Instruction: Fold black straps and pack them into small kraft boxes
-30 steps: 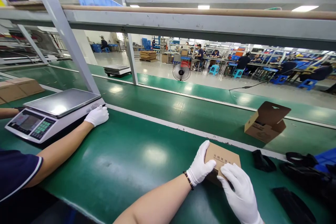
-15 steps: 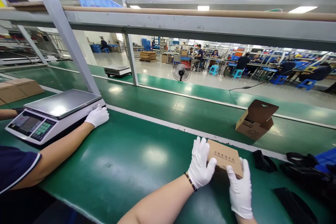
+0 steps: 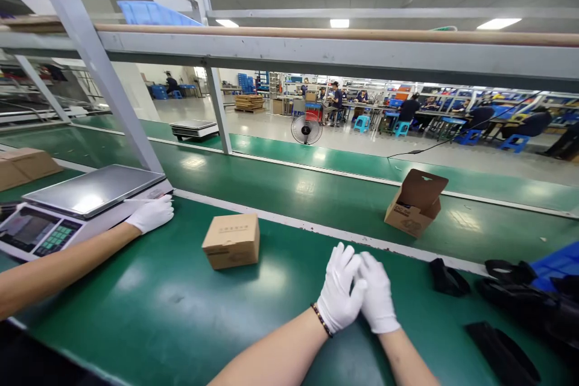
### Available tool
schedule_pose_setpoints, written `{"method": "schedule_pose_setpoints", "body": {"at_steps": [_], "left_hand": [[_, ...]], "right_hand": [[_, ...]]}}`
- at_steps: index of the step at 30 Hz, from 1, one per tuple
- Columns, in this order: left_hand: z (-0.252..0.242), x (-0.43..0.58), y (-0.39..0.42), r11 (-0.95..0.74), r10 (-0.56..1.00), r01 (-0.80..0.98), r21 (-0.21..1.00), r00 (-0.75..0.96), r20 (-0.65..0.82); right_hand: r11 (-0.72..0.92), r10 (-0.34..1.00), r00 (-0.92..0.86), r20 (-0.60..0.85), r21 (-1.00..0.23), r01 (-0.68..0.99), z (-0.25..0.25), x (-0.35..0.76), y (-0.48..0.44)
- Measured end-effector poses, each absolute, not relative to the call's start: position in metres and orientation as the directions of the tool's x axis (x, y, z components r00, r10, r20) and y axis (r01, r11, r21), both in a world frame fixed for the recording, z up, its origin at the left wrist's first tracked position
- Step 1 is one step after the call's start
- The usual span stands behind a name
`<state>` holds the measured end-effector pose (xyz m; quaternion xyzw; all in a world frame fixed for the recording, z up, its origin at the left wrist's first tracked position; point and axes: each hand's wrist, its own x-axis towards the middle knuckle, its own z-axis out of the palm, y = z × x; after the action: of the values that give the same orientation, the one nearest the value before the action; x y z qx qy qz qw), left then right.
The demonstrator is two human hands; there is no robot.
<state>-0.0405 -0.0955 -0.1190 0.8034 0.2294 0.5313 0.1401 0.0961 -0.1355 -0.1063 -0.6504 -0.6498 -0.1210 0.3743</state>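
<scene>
A closed brown cardboard box (image 3: 233, 242) sits on the green worktop (image 3: 194, 325), left of my hands and apart from them. My left hand (image 3: 340, 292), in a white glove with a beaded bracelet at the wrist, has its fingers stretched out and holds nothing. Just right of it, my white-gloved right hand (image 3: 376, 295) is also empty, fingers extended and partly hidden behind the left. The two hands meet or overlap above the worktop. Farther back stands a second cardboard box (image 3: 412, 208) with its lid flap raised.
At left, a co-worker's gloved hand (image 3: 152, 215) rests against a weighing scale (image 3: 97, 190). Black straps (image 3: 449, 277) and a blue bin (image 3: 561, 268) lie at right. A grey frame post (image 3: 90, 60) and crossbeam (image 3: 316, 51) cross the view. Beyond are a fan (image 3: 306, 129) and seated people.
The closed box has left my hands and is now farther left on the worktop. My hands have come together. The view has shifted slightly.
</scene>
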Motion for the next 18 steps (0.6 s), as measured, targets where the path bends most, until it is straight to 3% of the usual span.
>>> {"method": "schedule_pose_setpoints", "body": {"at_steps": [2, 4, 6, 8, 10, 15, 18], "left_hand": [[-0.117, -0.037, -0.086, -0.777, 0.626, 0.289, 0.559, 0.263, 0.734], [-0.118, -0.033, -0.084, -0.692, 0.721, 0.332, 0.642, 0.257, 0.644], [-0.12, -0.028, -0.085, -0.661, 0.751, 0.34, 0.669, 0.29, 0.594], [-0.121, -0.025, -0.088, -0.673, 0.739, 0.325, 0.664, 0.332, 0.586], [-0.122, -0.024, -0.09, -0.692, 0.72, 0.303, 0.656, 0.358, 0.594], [-0.121, -0.022, -0.092, -0.711, 0.7, 0.276, 0.647, 0.367, 0.613], [-0.12, -0.023, -0.094, -0.724, 0.687, 0.278, 0.632, 0.372, 0.624]], "right_hand": [[-0.09, 0.732, 0.264, 0.628, -0.295, 0.951, -0.097, 0.132, -0.138], [-0.508, 0.675, 0.464, 0.573, -0.095, 0.856, -0.095, 0.174, -0.15], [-0.686, 0.671, 0.612, 0.418, 0.036, 0.727, -0.097, 0.212, -0.164], [-0.701, 0.707, 0.68, 0.195, 0.064, 0.71, -0.098, 0.237, -0.17], [-0.648, 0.757, 0.642, 0.12, 0.021, 0.761, -0.089, 0.243, -0.163], [-0.561, 0.734, 0.57, 0.368, -0.144, 0.815, -0.023, 0.213, -0.089], [-0.521, 0.765, 0.504, 0.401, -0.076, 0.85, 0.013, 0.205, -0.026]]}}
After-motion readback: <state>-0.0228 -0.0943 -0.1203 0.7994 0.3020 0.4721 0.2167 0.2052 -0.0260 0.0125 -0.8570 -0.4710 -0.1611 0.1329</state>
